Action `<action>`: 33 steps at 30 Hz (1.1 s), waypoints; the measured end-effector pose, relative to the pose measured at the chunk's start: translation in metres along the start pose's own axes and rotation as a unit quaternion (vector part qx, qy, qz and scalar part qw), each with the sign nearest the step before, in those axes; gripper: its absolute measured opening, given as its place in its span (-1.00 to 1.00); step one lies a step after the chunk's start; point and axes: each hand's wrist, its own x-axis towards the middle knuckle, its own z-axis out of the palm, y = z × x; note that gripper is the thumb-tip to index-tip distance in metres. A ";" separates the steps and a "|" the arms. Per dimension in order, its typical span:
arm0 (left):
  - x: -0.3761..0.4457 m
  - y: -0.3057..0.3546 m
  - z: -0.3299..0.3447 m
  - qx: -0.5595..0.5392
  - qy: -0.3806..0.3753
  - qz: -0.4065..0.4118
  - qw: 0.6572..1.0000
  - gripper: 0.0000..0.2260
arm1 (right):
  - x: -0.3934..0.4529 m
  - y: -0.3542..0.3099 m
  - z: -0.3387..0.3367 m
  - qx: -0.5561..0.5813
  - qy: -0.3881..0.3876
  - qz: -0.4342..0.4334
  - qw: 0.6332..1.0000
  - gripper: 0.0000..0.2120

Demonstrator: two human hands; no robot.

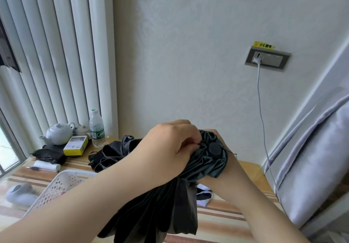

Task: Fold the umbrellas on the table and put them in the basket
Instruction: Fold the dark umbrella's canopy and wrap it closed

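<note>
Both hands hold the dark umbrella (pixel 190 182) up over the table (pixel 226 218) — left hand (pixel 168 146) pinches its cloth, right hand (pixel 219 138) wraps behind. The basket (pixel 56 186) sits left.

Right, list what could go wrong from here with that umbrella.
1. The left hand pinches only loose fabric near the cap of the umbrella; the pleats below may slip apart.
2. The right hand is mostly hidden behind it, so its hold is uncertain.
3. Swinging toward the basket could hit the water bottle.
</note>
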 end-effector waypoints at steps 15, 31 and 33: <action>-0.008 -0.021 -0.031 -0.029 -0.098 -0.091 0.991 -0.91 | 0.002 0.007 -0.019 0.131 -0.083 -0.015 0.988 -0.75; -0.018 -0.038 0.022 -0.151 -0.048 -0.028 0.987 -0.90 | 0.025 0.022 -0.018 0.064 0.065 0.013 0.996 -0.42; -0.017 -0.043 0.027 -0.160 -0.032 -0.040 0.986 -0.89 | 0.022 0.020 -0.011 0.053 0.098 0.028 0.993 -0.43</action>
